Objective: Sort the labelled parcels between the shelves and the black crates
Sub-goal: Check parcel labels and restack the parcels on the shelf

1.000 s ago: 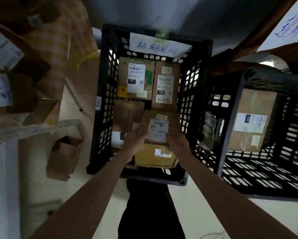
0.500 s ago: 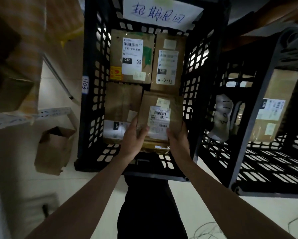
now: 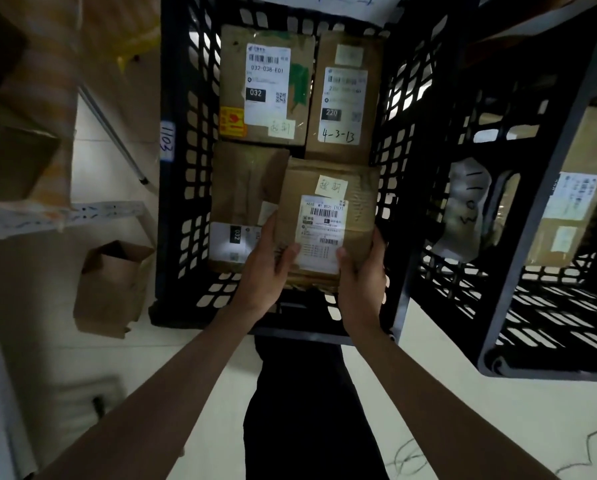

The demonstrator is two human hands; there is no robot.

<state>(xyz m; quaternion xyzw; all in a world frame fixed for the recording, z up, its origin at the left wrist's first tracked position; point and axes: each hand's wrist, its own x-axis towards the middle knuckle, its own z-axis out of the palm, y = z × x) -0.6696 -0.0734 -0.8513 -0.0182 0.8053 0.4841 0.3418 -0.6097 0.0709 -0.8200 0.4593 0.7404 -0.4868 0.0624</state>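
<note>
Gripped at its near corners by left hand (image 3: 267,271) and right hand (image 3: 361,273); parcel (image 3: 328,220) looks stiff, light; best held by opposite edges.

Head camera, looking steeply down from above the person's own arms.

The single wide-angle view sits at head height and faces forward and down, close over a black crate (image 3: 183,168) that fills the frame from centre to 12 o'clock. Both forearms enter from 6 o'clock and reach toward the centre. A second crate (image 3: 518,271) lies at 3 o'clock, cut by the frame edge; a shelf (image 3: 58,216) lies at 9 o'clock. The pale floor (image 3: 463,410) shows from 5 to 8 o'clock. Straight lines bow toward the edges.
</note>
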